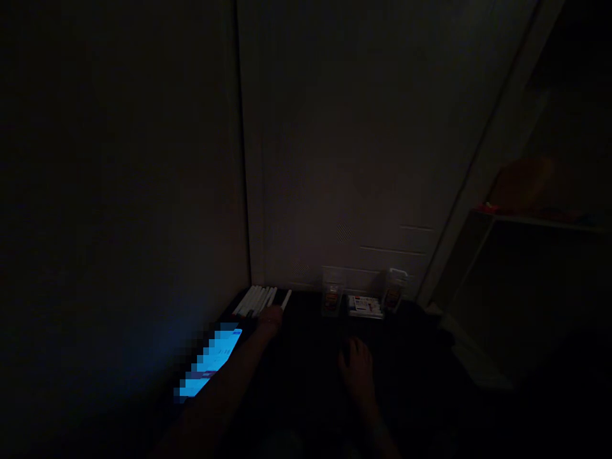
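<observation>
left hand point(270, 317) reaches the row of white pens point(257, 301), grip too dark to tell, so feel for one end; right hand point(356, 364) rests loosely open on the bench point(310, 357).

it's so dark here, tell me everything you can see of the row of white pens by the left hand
The pens are slim white sticks, about six, some with dark tips. They lie flat side by side on the dark table at its far left corner by the wall, one a little apart to the right. The left hand rests at their near ends; actual touch is unclear.
</observation>
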`<state>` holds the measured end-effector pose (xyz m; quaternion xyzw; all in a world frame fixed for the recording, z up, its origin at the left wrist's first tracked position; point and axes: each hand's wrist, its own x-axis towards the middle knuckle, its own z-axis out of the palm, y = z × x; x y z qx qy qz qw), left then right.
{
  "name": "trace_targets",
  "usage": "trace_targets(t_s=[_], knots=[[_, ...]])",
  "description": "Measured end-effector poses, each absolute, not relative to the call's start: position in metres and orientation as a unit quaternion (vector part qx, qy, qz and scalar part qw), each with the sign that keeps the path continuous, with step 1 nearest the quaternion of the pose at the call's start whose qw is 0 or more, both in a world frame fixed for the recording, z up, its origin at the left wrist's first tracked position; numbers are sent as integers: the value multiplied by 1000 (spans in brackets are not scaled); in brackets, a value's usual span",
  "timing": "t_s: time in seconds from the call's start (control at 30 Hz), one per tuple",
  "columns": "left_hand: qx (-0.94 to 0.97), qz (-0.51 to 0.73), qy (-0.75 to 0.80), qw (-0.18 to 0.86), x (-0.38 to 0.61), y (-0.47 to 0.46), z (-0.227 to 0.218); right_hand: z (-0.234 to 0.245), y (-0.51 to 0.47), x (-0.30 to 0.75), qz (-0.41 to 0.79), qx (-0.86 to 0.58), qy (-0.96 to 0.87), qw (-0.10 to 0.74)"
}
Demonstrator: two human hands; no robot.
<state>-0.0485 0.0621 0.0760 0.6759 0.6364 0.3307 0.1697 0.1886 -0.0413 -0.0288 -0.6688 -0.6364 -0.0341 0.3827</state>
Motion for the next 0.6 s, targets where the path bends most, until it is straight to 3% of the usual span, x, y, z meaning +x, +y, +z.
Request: trace_targets(t_s=[0.13,0.33,0.6], knots=[[645,278,666,251,-53,40,53,-19,-46,189,10,-641,-637,428],[675,378,553,309,-25,-22,-2,-3,-52,160,219,-576,-580,533],[696,381,463,396,4,-36,-2,11,-43,127,391,-450,-554,582]])
